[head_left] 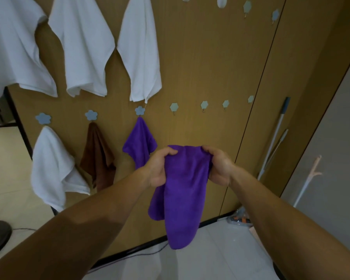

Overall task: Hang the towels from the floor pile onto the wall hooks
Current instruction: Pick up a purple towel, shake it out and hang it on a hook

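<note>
The left hand (pixel 160 166) and the right hand (pixel 218 164) each bunch the top edge of the purple towel (pixel 184 188) with curled fingers, in the middle of the frame. It may slide off the small free hook (pixel 174 107) above if only a thin bit catches. No basket or box shows.

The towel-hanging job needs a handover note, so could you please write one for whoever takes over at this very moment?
Left hand and right hand both grip the top edge of the held purple towel.
Done: three upper white towels hang, and on the lower row a small white towel, a brown towel and a hung purple towel.
Left: hang the held one, probably on the nearest free hook; others are free to its right. Floor pile is out of view.
</note>
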{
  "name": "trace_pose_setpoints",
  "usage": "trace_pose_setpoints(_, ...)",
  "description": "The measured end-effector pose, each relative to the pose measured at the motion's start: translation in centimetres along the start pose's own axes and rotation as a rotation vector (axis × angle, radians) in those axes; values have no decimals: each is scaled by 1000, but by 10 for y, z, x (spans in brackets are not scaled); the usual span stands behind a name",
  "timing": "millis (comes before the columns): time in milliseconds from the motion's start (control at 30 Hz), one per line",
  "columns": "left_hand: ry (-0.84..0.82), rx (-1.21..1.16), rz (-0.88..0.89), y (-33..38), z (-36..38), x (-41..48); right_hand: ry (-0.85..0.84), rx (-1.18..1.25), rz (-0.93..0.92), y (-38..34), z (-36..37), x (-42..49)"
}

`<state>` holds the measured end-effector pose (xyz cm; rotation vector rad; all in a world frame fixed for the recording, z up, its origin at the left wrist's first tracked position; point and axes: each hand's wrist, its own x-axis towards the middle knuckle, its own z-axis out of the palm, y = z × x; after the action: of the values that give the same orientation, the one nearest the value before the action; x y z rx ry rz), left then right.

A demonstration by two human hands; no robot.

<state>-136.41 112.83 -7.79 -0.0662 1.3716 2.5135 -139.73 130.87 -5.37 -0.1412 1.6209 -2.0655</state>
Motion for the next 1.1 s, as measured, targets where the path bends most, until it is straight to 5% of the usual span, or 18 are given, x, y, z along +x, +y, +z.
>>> trace_pose_setpoints(133, 90, -98, 67, 1, -6, 2, 95, -39, -49, 0, 6, 1)
trace_pose_setpoints(433, 403, 150, -99, 28, -53, -14, 475, 141, -231, -14, -39, 1)
trace_pose_setpoints(600, 719, 292, -100, 32, -83, -22, 618, -303, -189, -12, -66, 3)
trace_pose_setpoints(867, 841, 300, 160, 45, -96, -12, 599, -742, -116, -7, -77, 3)
trace_pose_setpoints(1100, 739, 315, -106, 36, -91, -30, 682, -771, -266, -5, -77, 3)
